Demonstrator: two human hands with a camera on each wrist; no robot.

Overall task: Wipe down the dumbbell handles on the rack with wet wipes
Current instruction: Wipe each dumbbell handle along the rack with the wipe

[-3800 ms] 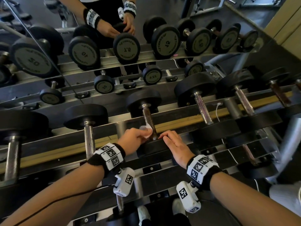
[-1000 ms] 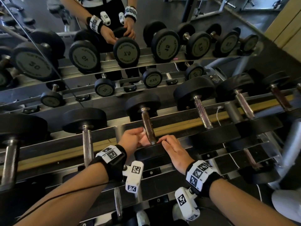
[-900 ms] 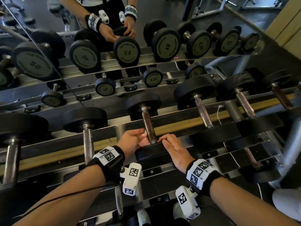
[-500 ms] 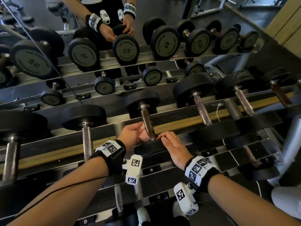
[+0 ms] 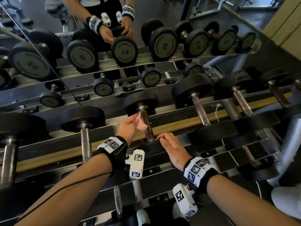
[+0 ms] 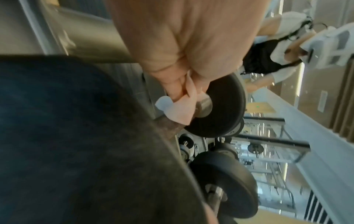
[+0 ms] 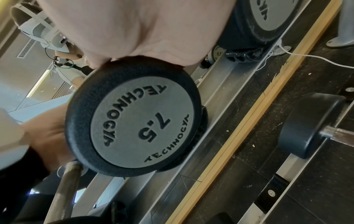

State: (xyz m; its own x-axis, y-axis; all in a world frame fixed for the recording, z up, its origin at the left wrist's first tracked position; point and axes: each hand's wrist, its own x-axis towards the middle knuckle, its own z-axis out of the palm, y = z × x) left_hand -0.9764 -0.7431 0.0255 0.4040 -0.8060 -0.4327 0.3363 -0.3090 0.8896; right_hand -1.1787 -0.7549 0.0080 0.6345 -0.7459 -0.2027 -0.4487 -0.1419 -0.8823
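Observation:
A black dumbbell with a brownish handle [image 5: 147, 126] lies on the rack's top tier, pointing away from me. My left hand [image 5: 136, 123] pinches a pale wet wipe [image 5: 142, 125] against the left side of that handle, close to the far head [image 5: 140, 101]. The left wrist view shows the wipe [image 6: 182, 109] bunched under my fingers [image 6: 182, 53] where the handle [image 6: 168, 127] meets the far head [image 6: 216, 106]. My right hand [image 5: 164, 139] rests with straight fingers on the near head [image 5: 151, 148], marked 7.5 [image 7: 141, 125].
More dumbbells sit either side on the same tier, with handles at left [image 5: 85, 141] and right [image 5: 200, 111]. A mirror [image 5: 123, 49] behind reflects the rack and my hands. A lower tier holds another handle [image 5: 117, 203]. A white cable [image 5: 217, 110] hangs by the wooden strip.
My left hand has slid the wipe up the handle, from the near end towards the far head. My right hand has stayed on the near head.

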